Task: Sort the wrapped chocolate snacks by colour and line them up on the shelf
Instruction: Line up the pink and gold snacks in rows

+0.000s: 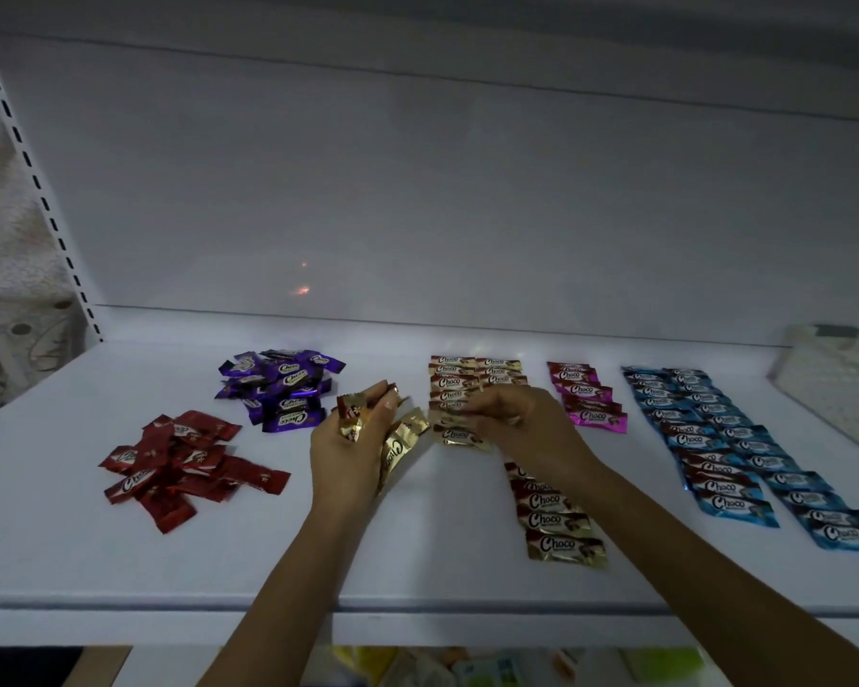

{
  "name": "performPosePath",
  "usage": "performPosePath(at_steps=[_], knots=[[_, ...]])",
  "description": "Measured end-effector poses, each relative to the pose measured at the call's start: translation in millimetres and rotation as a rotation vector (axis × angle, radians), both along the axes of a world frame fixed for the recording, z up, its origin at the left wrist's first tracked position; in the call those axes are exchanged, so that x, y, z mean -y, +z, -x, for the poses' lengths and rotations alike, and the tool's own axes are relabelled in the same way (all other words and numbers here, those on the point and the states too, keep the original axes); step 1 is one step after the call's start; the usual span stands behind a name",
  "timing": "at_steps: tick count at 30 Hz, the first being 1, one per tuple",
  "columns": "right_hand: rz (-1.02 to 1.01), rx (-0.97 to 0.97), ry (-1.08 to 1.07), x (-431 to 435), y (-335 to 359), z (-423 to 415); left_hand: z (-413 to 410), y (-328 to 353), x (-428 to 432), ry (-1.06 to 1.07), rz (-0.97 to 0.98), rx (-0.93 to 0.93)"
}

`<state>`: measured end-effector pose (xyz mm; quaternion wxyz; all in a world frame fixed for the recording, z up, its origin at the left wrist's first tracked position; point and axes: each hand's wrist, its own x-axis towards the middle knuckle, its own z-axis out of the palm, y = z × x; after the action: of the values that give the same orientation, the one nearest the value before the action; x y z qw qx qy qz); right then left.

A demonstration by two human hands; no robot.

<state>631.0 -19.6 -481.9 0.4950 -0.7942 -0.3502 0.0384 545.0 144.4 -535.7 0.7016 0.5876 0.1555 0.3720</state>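
On the white shelf (417, 552) my left hand (350, 438) grips a bunch of gold-wrapped snacks (398, 446), their ends sticking out beside my palm. My right hand (512, 421) reaches over the gold rows (477, 376) and its curled fingers touch a gold snack (459, 435) at the near end of the left row; whether they pinch it I cannot tell. More gold snacks (556, 518) line up nearer the front. A loose red pile (184, 463) and a loose purple pile (281, 389) lie at the left.
A short pink row (588, 396) and two long blue rows (745, 453) run front to back on the right. A pale basket (844, 384) stands at the far right. The slotted shelf upright (45, 200) rises at the left. Other goods show below the shelf's front edge.
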Motion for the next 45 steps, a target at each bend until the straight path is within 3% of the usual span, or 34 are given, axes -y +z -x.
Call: performPosePath(at_steps=[3, 5, 11, 18, 22, 25, 29, 41, 45], knots=[[0.204, 0.383, 0.075, 16, -21, 16, 0, 0, 0, 0.014, 0.006, 0.012], [0.369, 0.527, 0.149, 23, -33, 22, 0, -1, 0, 0.018, 0.012, 0.003], [0.155, 0.47, -0.042, 38, -25, 20, -1, -3, -1, 0.002, 0.016, -0.027], [0.619, 0.666, 0.144, 11, -34, 47, 2, -2, 1, 0.035, -0.051, -0.05], [0.477, 0.514, 0.27, 5, -32, 53, 4, 1, 2, 0.041, -0.063, -0.059], [0.376, 0.568, 0.058, 3, -33, 48, 3, 1, 3, 0.05, -0.063, -0.065], [0.628, 0.705, -0.1, -9, -39, 48, 4, 0, 3, 0.069, -0.069, -0.086], [0.732, 0.709, -0.087, -8, -29, 8, 5, 3, 3, 0.027, -0.044, -0.069], [0.651, 0.673, -0.109, -7, -31, 4, 4, 2, 4, 0.02, -0.036, -0.055]])
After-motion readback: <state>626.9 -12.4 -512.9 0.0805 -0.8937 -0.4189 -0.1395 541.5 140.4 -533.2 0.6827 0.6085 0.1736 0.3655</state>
